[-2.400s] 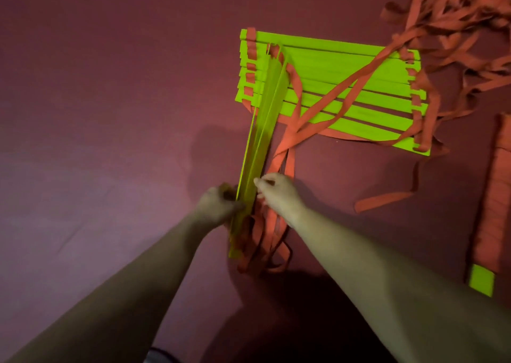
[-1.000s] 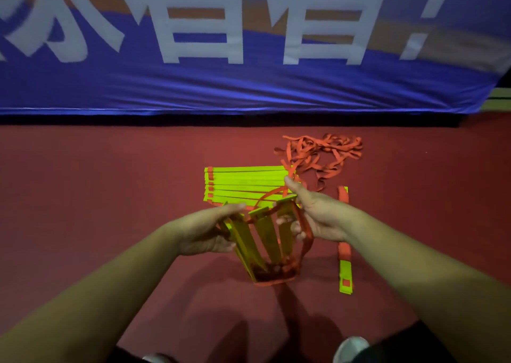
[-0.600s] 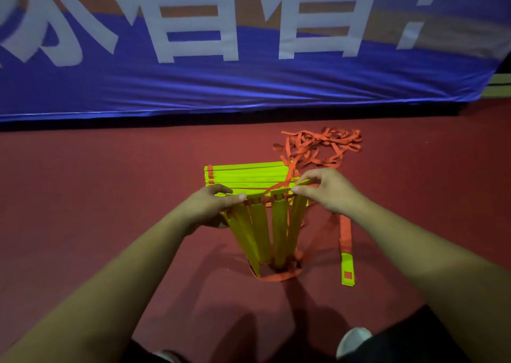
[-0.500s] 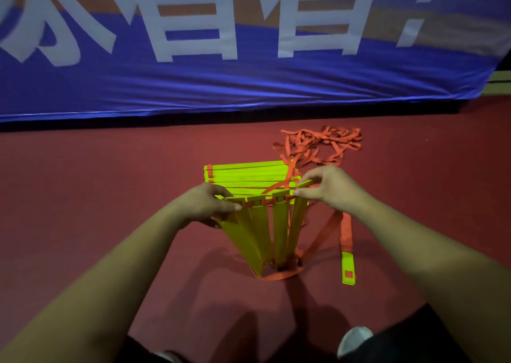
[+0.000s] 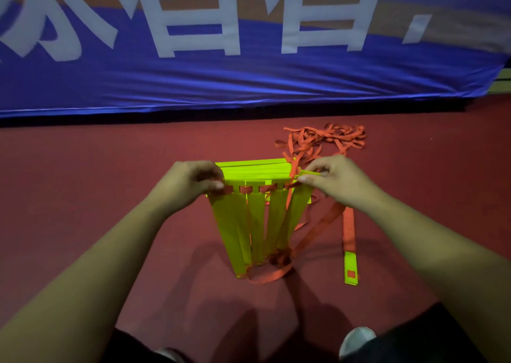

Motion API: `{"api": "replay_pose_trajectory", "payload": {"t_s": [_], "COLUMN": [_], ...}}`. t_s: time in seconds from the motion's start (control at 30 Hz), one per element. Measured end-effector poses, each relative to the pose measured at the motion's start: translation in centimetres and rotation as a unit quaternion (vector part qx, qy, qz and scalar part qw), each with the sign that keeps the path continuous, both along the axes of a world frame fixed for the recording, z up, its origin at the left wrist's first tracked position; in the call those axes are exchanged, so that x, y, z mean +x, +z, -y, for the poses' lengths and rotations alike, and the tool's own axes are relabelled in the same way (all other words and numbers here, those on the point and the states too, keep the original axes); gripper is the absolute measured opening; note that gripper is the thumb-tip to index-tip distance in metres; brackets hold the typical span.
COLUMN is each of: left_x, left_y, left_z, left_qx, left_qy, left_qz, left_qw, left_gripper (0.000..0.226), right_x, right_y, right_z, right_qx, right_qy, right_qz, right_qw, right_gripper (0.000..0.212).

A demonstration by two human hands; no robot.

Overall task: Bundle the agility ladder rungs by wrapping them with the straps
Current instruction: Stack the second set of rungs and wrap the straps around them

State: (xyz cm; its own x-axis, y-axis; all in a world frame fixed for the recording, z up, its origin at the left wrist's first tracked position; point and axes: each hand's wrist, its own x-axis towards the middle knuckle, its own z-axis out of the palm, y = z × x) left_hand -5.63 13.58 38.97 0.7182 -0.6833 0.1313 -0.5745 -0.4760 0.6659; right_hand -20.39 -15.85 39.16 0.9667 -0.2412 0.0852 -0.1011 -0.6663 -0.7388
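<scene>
Several neon-green ladder rungs point(image 5: 257, 224) hang upright in front of me, fanned apart at the top, their lower ends gathered on the floor among loops of orange strap point(image 5: 269, 277). My left hand point(image 5: 190, 184) grips the top of the leftmost rung and the strap threaded through it. My right hand point(image 5: 334, 178) pinches the top of the rightmost rung. Behind the hands a flat stack of rungs point(image 5: 254, 170) lies on the floor. A loose tangle of orange strap point(image 5: 323, 138) lies beyond it.
A wrapped bundle with a green end point(image 5: 349, 252) lies on the red floor to the right. A blue banner point(image 5: 249, 72) with white characters closes off the far side. My shoe point(image 5: 356, 337) shows at the bottom right.
My view rose from the floor to the banner. The rungs were lifted upright off the floor, and my hands have spread their tops wider apart.
</scene>
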Motion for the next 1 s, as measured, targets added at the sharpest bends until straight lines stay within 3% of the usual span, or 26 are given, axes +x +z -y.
{"api": "replay_pose_trajectory", "payload": {"t_s": [0.07,0.17,0.37,0.53,0.67,0.77,0.83,1.0], "left_x": [0.2,0.6,0.1,-2.1,-2.9,-3.2,-3.5,-4.4], "left_y": [-1.0,-1.7,-2.8,-3.7,-4.7,-5.1,-5.0,-4.7], "left_z": [-0.4,-0.4,0.0,1.4,2.7,2.8,2.9,3.8], "left_qx": [0.044,0.035,0.035,0.043,-0.066,-0.138,-0.145,-0.157], "left_qy": [-0.025,-0.020,-0.023,-0.042,-0.012,-0.003,0.012,0.026], "left_qz": [0.013,0.003,-0.044,-0.040,-0.123,-0.194,-0.182,-0.185], "left_qw": [0.999,0.999,0.998,0.997,0.990,0.971,0.972,0.970], "left_gripper": [0.022,0.033,0.024,0.058,0.043,0.052,0.053,0.015], "right_x": [-0.1,-0.1,-0.4,-1.1,-1.4,-1.5,-1.4,-0.2], "right_y": [-0.7,-1.2,-1.3,-1.0,-1.1,-1.2,-1.3,-0.2], "right_z": [-0.5,-0.7,0.2,-0.4,-0.9,-1.1,-1.4,-2.2], "right_qx": [-0.034,-0.073,-0.076,-0.051,-0.030,0.014,0.055,0.129], "right_qy": [0.025,0.026,0.005,0.014,0.028,0.031,0.020,-0.011], "right_qz": [-0.046,-0.066,-0.074,-0.085,-0.084,-0.094,-0.111,-0.135], "right_qw": [0.998,0.995,0.994,0.995,0.996,0.995,0.992,0.982], "right_gripper": [0.006,0.007,0.015,0.010,0.004,0.010,0.014,0.016]}}
